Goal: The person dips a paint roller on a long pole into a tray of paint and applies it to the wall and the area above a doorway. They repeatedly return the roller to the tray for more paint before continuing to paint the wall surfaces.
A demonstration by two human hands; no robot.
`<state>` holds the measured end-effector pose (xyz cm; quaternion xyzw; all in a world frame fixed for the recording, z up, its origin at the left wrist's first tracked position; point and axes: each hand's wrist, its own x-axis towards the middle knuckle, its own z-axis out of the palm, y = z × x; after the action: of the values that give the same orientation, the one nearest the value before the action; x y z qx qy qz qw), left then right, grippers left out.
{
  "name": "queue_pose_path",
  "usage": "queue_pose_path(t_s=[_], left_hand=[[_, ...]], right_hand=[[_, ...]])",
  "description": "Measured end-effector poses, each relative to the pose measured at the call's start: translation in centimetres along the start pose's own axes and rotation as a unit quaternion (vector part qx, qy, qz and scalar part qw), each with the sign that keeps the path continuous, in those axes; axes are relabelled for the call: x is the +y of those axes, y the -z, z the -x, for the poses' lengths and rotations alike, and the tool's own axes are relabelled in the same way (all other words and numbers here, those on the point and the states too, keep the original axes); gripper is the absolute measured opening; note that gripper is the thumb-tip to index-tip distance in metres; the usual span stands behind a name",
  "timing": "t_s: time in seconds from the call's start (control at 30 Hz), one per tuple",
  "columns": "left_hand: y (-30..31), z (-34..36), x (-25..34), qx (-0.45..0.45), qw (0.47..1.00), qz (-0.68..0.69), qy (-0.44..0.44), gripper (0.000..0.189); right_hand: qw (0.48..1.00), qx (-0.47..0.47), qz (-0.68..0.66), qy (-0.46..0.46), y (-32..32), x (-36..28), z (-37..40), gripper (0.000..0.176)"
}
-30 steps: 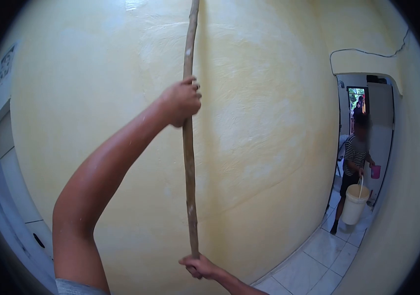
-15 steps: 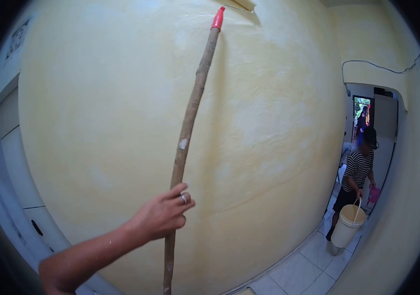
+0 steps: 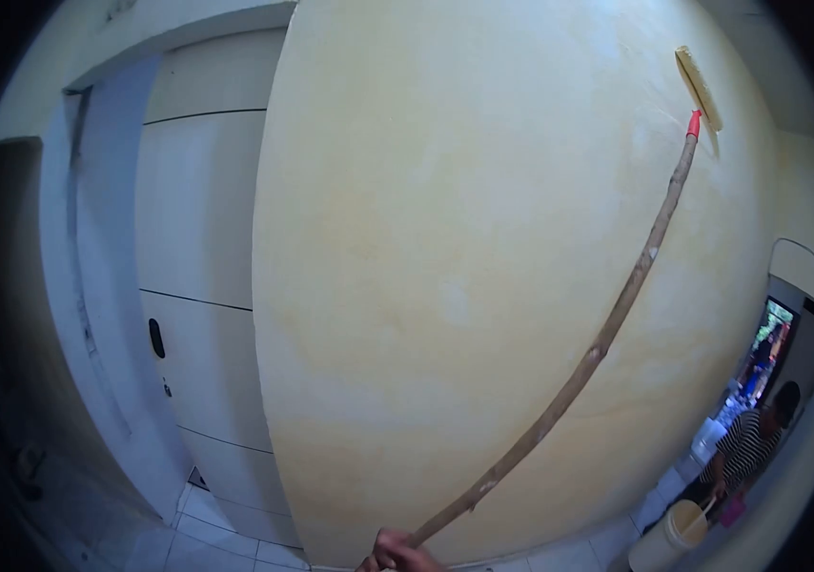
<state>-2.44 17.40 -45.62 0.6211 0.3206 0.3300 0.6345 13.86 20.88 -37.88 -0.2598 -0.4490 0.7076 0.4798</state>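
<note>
A long paint roller pole [image 3: 598, 348], a rough wooden stick with knots, slants from the bottom middle to the upper right. At its top a red handle [image 3: 694, 124] joins a yellowish roller [image 3: 699, 88], which lies against the yellow wall [image 3: 445, 257]. My right hand [image 3: 401, 551] is closed around the lower part of the pole at the bottom edge, partly cut off by the frame. My left hand is not in view.
Left of the wall stands a pale door [image 3: 199, 229] in a recess. At the lower right a person in a striped shirt [image 3: 745, 446] bends over a white bucket [image 3: 666, 539]. A pink container [image 3: 733, 510] is beside them. White floor tiles [image 3: 235, 520] show below.
My view has swung left and the roller now shows fully at the upper right. My left hand, earlier on the middle of the pole, has left view. The person bends lower with the bucket.
</note>
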Motion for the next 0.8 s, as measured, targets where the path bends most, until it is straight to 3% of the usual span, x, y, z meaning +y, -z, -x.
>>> queue_pose_path(t_s=[0.07, 0.1, 0.13, 0.17, 0.23, 0.27, 0.3, 0.33, 0.4, 0.47, 0.53, 0.57, 0.6, 0.67, 0.7, 0.73, 0.8], left_hand=[[2.3, -1.1, 3.6, 0.11, 0.984, 0.075, 0.115, 0.022], [3.2, -1.6, 3.4, 0.107, 0.984, 0.085, 0.118, 0.022], [4.4, -1.5, 2.7, 0.002, 0.994, 0.01, 0.11, 0.031], [5.3, -1.3, 2.8, -0.09, 0.99, -0.059, 0.09, 0.042], [3.5, 0.2, 11.6, 0.051, 0.993, -0.102, 0.004, 0.048], [2.5, -0.9, 11.2, 0.042, 0.99, -0.109, -0.081, 0.049], [1.4, -2.1, 10.8, 0.039, 0.979, -0.117, -0.165, 0.051], [1.7, -1.4, 14.4, 0.007, 0.979, -0.133, -0.155, 0.054], [4.0, -1.5, 16.8, -0.056, 0.969, -0.202, -0.132, 0.056], [5.3, -2.8, 17.9, -0.053, 0.924, -0.351, -0.14, 0.062], [4.3, -4.7, 19.8, -0.047, 0.939, -0.315, -0.132, 0.054], [-0.3, -2.8, 24.6, -0.057, 0.939, -0.304, -0.149, 0.048], [-1.3, -3.5, 22.3, -0.063, 0.943, -0.29, -0.151, 0.048], [-1.1, -6.2, 18.0, 0.042, 0.94, -0.208, -0.266, 0.033], [-1.4, -6.9, 16.8, 0.046, 0.943, -0.151, -0.292, 0.023], [-1.9, -7.5, 16.3, 0.04, 0.94, -0.158, -0.298, 0.023], [-2.6, -8.9, 15.7, 0.127, 0.936, -0.139, -0.296, 0.021]], right_hand=[[0.959, 0.074, 0.176, 0.211, -1.6, -5.1, -0.5, 0.028], [0.965, -0.002, 0.121, 0.231, -1.7, -8.0, 0.1, 0.039], [0.955, 0.047, 0.117, 0.268, -1.8, -10.2, 0.2, 0.039], [0.901, 0.163, 0.172, 0.363, -4.8, -14.0, 0.3, 0.041], [0.835, 0.3, 0.195, 0.418, -9.4, -18.0, -0.7, 0.046], [0.783, 0.386, 0.186, 0.451, -7.6, -18.6, -0.5, 0.052], [0.758, 0.295, 0.072, 0.577, -8.7, -19.9, -1.0, 0.058], [0.744, 0.308, 0.069, 0.589, -10.6, -20.8, -0.9, 0.058], [0.723, 0.384, 0.208, 0.535, -9.4, -20.7, -1.5, 0.056], [0.69, 0.454, 0.273, 0.493, -9.1, -20.0, -2.0, 0.056], [0.685, 0.474, 0.29, 0.47, -7.4, -18.7, -3.4, 0.055], [0.658, 0.504, 0.291, 0.478, -8.6, -22.0, 0.5, 0.055], [0.664, 0.505, 0.267, 0.483, -6.7, -20.5, -0.5, 0.056], [0.689, 0.428, 0.305, 0.5, -8.6, -18.4, -2.2, 0.058], [0.7, 0.41, 0.302, 0.5, -8.6, -18.2, -1.9, 0.061], [0.695, 0.413, 0.297, 0.509, -9.4, -18.2, -1.8, 0.061], [0.712, 0.408, 0.345, 0.456, -11.4, -19.1, -1.6, 0.062]])
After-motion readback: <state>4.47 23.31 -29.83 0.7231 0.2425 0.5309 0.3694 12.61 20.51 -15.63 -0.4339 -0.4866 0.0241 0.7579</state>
